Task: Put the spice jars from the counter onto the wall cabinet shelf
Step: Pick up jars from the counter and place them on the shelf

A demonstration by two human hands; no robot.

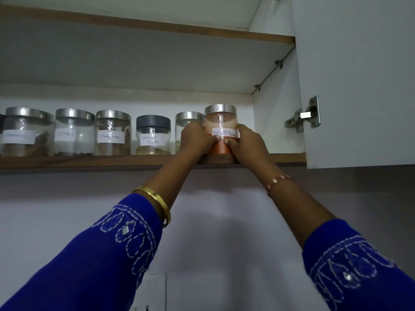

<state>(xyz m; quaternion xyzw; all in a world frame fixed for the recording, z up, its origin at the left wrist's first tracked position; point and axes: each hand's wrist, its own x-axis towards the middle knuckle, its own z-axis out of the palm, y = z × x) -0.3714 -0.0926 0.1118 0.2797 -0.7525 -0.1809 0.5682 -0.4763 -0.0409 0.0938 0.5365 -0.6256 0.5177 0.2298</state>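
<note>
A clear jar of red powder (pixel 220 122) with a silver lid and a white label stands at the front edge of the wall cabinet shelf (pixel 89 161). My left hand (pixel 195 139) grips its left side and my right hand (pixel 246 142) grips its right side, thumbs meeting on the front. Behind my left hand a silver-lidded jar (pixel 187 118) is partly hidden. Further left along the shelf stand a dark-lidded jar (pixel 153 135) and three silver-lidded labelled jars (pixel 113 133), (pixel 74 132), (pixel 27 132).
The open cabinet door (pixel 359 81) with its metal hinge (pixel 303 115) hangs at the right. An upper shelf board (pixel 157 25) runs overhead. To the right of the red jar the shelf shows bare wood. Below is a plain wall with a switch plate (pixel 152 292).
</note>
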